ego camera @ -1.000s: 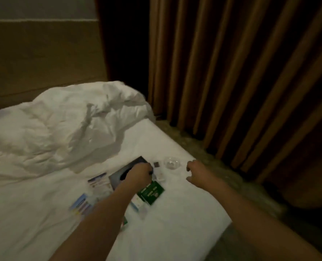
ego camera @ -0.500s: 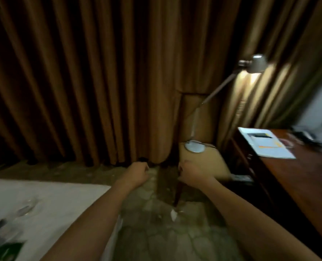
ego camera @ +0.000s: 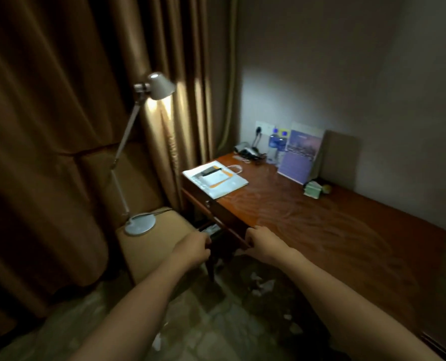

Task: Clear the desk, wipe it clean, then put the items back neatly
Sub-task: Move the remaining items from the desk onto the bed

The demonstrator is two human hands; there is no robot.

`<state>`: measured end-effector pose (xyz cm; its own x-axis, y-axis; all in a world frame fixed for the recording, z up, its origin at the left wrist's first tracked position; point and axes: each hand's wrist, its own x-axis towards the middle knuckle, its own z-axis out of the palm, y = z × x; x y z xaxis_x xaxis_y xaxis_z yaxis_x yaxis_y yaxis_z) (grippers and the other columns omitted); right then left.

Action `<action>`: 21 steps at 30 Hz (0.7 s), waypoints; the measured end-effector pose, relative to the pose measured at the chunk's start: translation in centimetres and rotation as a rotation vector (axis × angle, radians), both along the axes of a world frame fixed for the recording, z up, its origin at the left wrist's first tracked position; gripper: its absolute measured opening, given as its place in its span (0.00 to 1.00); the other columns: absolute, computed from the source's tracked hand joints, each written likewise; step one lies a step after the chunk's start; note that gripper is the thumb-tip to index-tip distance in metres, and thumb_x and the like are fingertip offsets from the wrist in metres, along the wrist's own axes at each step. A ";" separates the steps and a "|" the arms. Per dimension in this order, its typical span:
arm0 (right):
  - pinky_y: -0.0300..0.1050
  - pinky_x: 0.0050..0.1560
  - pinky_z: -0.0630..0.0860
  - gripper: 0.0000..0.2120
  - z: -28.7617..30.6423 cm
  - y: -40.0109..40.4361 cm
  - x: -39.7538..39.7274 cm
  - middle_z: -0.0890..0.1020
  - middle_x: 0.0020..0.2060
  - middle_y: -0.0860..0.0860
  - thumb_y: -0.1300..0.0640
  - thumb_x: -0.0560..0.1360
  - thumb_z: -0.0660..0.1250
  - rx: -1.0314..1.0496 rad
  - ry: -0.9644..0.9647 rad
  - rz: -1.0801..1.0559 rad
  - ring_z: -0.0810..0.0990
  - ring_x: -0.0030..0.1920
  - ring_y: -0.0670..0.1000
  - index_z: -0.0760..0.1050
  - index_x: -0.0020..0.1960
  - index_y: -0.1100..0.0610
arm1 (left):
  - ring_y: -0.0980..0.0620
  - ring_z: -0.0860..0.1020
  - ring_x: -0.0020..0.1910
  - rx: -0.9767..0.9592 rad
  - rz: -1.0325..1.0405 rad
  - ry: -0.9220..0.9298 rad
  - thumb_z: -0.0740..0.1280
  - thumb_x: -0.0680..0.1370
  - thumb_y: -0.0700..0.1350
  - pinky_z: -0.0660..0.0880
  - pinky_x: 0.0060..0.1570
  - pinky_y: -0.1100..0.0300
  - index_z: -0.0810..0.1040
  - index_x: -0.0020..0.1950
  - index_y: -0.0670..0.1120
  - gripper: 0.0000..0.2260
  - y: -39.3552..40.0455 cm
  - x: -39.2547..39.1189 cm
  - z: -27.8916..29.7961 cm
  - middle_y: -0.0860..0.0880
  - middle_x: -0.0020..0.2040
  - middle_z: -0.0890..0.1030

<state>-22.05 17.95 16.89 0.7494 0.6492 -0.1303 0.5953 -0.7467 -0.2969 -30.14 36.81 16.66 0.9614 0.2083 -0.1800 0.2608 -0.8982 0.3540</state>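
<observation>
view swung onto desk [ego camera: 308, 220], left hand [ego camera: 193, 247] and right hand [ego camera: 262, 242] curled, grasp unclear

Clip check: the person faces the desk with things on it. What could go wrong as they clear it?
1. The cables by the wall socket lie beside the water bottles; lifting a bottle could snag a cord.
2. The purple brochure leans upright against the wall and may topple once the bottles go.
3. The white paper bag sits at the desk corner and could slide off toward the lamp.
</observation>
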 end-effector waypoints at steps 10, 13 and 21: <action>0.49 0.58 0.71 0.16 -2.7 -3.6 15.1 0.73 0.60 0.57 0.56 0.76 0.66 -0.035 0.074 -0.301 0.72 0.59 0.57 0.71 0.62 0.59 | 0.48 0.76 0.55 0.076 -0.285 0.023 0.62 0.78 0.44 0.73 0.51 0.57 0.74 0.61 0.44 0.12 -1.1 21.4 -1.5 0.46 0.58 0.77; 0.46 0.56 0.71 0.15 -3.1 -5.5 18.4 0.73 0.60 0.56 0.55 0.77 0.65 0.048 0.103 -0.445 0.72 0.58 0.55 0.71 0.61 0.58 | 0.47 0.76 0.55 0.100 -0.336 0.044 0.61 0.79 0.44 0.74 0.52 0.55 0.74 0.64 0.44 0.14 -1.1 27.9 -1.8 0.45 0.60 0.77; 0.46 0.58 0.74 0.16 -6.1 -12.4 26.4 0.75 0.59 0.54 0.53 0.75 0.67 0.050 0.170 -0.693 0.74 0.58 0.53 0.72 0.61 0.56 | 0.47 0.76 0.56 0.083 -0.572 0.099 0.60 0.78 0.43 0.74 0.54 0.55 0.74 0.63 0.44 0.14 -9.3 39.3 -5.2 0.45 0.61 0.76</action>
<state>4.39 5.52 10.83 0.9634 0.0395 -0.2650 -0.0687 -0.9196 -0.3869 9.15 27.55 11.44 0.9046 -0.3219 -0.2795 -0.2458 -0.9295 0.2752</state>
